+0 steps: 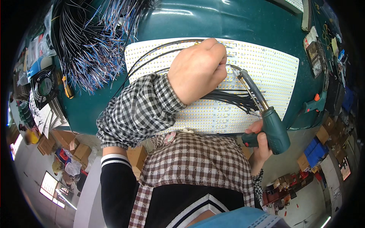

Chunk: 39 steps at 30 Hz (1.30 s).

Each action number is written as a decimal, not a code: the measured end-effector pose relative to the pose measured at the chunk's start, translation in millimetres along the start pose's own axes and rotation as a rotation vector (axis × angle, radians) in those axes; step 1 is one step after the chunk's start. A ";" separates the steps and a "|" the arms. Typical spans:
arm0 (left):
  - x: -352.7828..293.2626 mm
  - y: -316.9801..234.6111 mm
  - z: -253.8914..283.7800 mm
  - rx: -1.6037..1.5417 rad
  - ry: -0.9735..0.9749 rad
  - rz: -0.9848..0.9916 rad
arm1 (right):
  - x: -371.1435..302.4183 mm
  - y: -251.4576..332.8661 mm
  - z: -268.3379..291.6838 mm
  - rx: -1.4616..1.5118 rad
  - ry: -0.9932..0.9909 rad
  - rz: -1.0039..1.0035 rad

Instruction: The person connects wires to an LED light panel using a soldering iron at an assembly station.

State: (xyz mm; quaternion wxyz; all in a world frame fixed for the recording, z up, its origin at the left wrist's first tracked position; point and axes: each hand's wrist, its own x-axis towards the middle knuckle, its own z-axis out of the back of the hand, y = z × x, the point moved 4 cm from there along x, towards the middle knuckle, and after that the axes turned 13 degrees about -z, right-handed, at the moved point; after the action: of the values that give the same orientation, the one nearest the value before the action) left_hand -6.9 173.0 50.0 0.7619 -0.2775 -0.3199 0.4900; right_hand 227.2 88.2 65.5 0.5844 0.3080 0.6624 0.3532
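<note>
A white board [273, 72] dotted with rows of small yellowish LEDs lies on the green table. My left hand [199, 70] is closed above it, thumb and fingers pinched together on a black cable [161, 70] that runs in from the left; the pinched end is mostly hidden. In my right hand [261, 147] is a dark green soldering gun [275, 131], held by its handle. Its tip meets the board area just right of my left fingertips. Below my left hand, several black wires [232, 97] lie bunched across the board.
A big bundle of black cables [76, 34] with stripped coloured ends fills the table's far left. Near it are an orange-handled screwdriver [67, 88] and a black fan [45, 86]. Another green soldering gun [316, 103] rests at the right edge, below a dirty tray [315, 57].
</note>
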 end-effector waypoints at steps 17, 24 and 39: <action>0.7 0.1 -0.4 0.019 -0.014 -0.006 | -2.1 -3.7 3.7 0.021 -0.017 0.016; 0.7 -0.9 0.6 0.030 -0.006 -0.010 | 0.4 -4.4 5.6 0.006 -0.037 0.056; 10.2 4.6 3.3 -0.046 0.117 -0.015 | -3.4 -1.7 10.0 -0.001 -0.067 0.051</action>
State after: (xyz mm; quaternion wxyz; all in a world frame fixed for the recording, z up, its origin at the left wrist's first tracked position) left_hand -8.8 184.5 51.0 0.7763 -0.3210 -0.2881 0.4597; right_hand 237.5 85.5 65.3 0.5971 0.3364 0.6343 0.3578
